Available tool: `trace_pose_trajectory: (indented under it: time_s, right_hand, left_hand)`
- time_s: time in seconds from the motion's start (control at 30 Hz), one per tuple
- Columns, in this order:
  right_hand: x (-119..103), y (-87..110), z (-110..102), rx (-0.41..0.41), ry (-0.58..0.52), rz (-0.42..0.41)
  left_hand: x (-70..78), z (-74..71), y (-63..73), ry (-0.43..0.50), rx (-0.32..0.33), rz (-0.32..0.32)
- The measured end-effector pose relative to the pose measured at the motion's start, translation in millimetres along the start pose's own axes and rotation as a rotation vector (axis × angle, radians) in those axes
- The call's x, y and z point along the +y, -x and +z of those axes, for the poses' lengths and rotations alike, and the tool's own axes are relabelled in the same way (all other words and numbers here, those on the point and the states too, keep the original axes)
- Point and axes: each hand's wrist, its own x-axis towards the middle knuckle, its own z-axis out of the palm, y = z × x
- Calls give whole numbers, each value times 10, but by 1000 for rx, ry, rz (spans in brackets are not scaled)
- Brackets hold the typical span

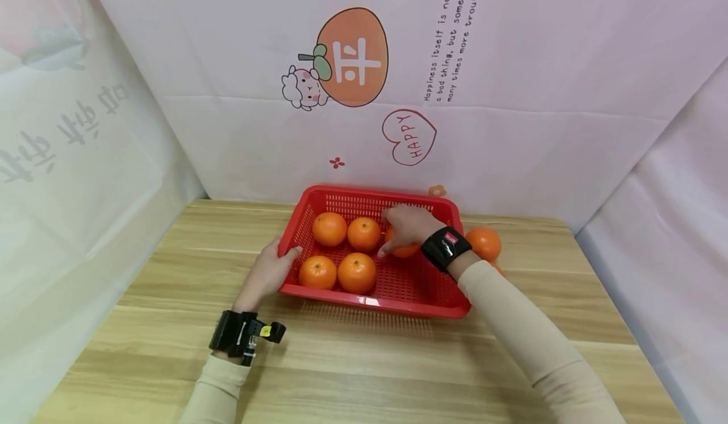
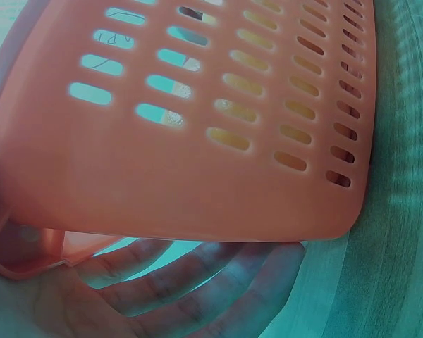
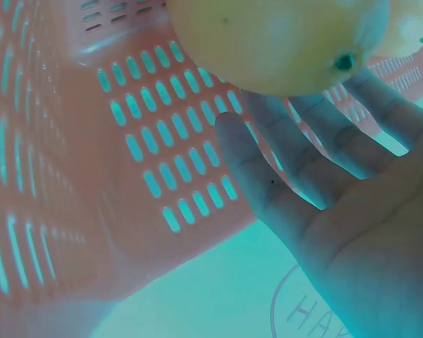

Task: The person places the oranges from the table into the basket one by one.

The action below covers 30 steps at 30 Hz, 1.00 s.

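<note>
A red plastic basket (image 1: 375,302) with slotted walls stands on the table. My left hand (image 1: 268,272) grips its left end, thumb over the rim and fingers along the outside; in the left wrist view the fingers (image 2: 197,282) show beside the basket wall. Inside the basket, my right hand (image 1: 411,225) holds an orange (image 1: 402,248) from above, fingers on its far side and thumb on the near side. The right wrist view shows that orange (image 3: 282,42) close against the fingers (image 3: 268,169). To its left lie several more oranges (image 1: 357,273) in two rows.
Outside the basket's right end are two oranges; one (image 1: 483,244) shows well and the other (image 1: 497,268) is mostly behind the right forearm. A printed white cloth (image 1: 512,158) hangs behind the wooden table (image 1: 364,373), with more cloth at both sides.
</note>
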Motion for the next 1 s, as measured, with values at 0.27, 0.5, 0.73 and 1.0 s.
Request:
trace_pose_trajectory:
  time_s: [0.27,0.5,0.73,1.0]
  right_hand:
    - [-15,55,-49,29,-13,0]
    - [-22,181,-144,49,-37,-1]
    - [4,275,-219,81,-33,-10]
    - [27,404,-356,142,-73,-37]
  left_hand:
    - [15,-3,20,1,-3,-1]
    - [20,-5,28,12,7,-2]
    - [25,-5,28,18,6,4]
    - [23,-10,17,10,-2,-4]
